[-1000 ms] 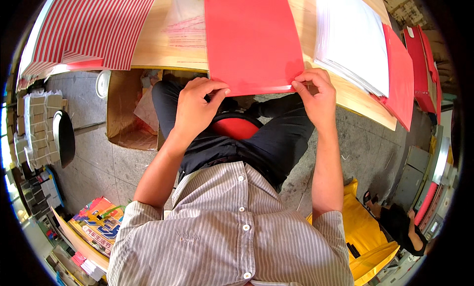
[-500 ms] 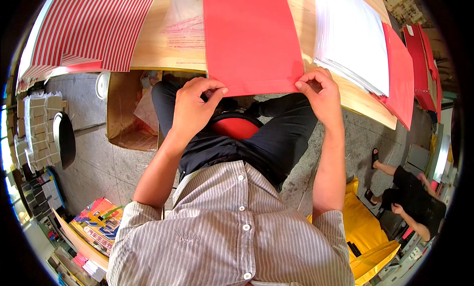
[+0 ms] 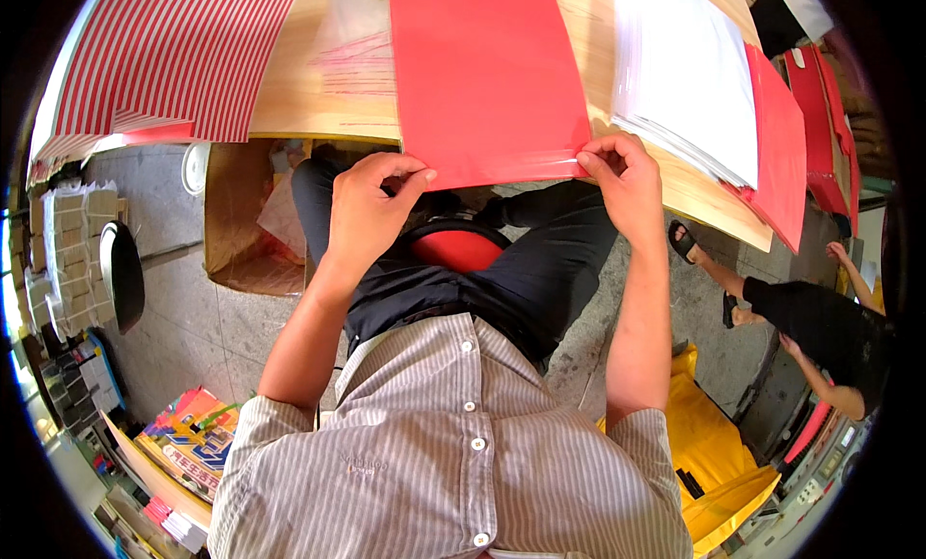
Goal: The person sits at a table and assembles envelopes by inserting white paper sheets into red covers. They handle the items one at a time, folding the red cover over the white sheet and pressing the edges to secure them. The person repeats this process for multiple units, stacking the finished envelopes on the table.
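Note:
A flat red sheet (image 3: pixel 487 77) lies on the wooden table, its near edge reaching past the table's front edge over my lap. At its near left corner my left hand (image 3: pixel 371 202) pinches the edge between thumb and fingers. My right hand (image 3: pixel 625 180) pinches the near right corner the same way. Along the near edge runs a shiny strip, which looks like clear film. Just right of the sheet lies a stack of white sheets (image 3: pixel 685 81) with glossy edges. Thin clear plastic sheets (image 3: pixel 357 62) with pink marks lie to its left.
Red-and-white striped sheets (image 3: pixel 178 57) cover the table's left end. More red sheets (image 3: pixel 776 144) overhang its right edge. Below stands an open cardboard box (image 3: pixel 236 221). A person in black (image 3: pixel 820 318) is at the right, near a yellow bag (image 3: pixel 714 453).
The sheet's near edge now shows a bright glossy strip where it looked matte. Both hands keep their pinch almost in place. The person at the right has shifted and reaches out an arm.

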Motion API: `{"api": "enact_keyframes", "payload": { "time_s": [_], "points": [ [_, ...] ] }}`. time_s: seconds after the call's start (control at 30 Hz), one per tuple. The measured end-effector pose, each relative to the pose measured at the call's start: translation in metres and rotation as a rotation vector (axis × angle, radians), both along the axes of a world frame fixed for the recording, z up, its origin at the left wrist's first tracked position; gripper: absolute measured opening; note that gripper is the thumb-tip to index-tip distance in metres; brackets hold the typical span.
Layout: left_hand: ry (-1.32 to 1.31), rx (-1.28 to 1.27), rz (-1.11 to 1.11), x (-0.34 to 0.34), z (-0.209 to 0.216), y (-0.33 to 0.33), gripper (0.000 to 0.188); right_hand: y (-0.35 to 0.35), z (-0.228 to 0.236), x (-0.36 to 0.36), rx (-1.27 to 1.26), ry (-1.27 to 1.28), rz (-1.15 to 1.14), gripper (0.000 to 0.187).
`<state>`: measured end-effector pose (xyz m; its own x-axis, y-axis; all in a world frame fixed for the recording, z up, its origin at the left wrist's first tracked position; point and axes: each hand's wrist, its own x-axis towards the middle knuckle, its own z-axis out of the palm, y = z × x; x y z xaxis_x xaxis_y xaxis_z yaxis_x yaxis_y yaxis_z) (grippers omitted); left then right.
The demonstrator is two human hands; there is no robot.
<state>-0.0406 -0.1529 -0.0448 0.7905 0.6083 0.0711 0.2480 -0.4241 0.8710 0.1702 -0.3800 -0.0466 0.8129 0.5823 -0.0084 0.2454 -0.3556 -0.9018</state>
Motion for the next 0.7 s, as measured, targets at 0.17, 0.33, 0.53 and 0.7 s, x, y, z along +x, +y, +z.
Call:
{"api": "enact_keyframes", "payload": {
  "time_s": [0.17,0.33,0.53,0.7],
  "points": [
    [0.044,-0.01,0.014,0.0011,0.0053,-0.0013,0.01,0.0011,0.0026,-0.0004,-0.035,-0.027,-0.007,0.013],
    [0.085,-0.015,0.018,0.0018,0.0071,-0.0011,0.012,0.002,0.0035,0.0002,-0.054,-0.029,-0.016,0.014],
    [0.112,-0.07,0.044,0.0022,0.0093,0.0013,0.013,0.0047,0.0023,0.0001,-0.066,-0.074,-0.023,0.013],
    [0.087,-0.064,0.035,0.0018,0.0005,0.0031,0.013,0.0074,0.0052,-0.0013,-0.11,-0.112,-0.049,0.013]
  ]
}}
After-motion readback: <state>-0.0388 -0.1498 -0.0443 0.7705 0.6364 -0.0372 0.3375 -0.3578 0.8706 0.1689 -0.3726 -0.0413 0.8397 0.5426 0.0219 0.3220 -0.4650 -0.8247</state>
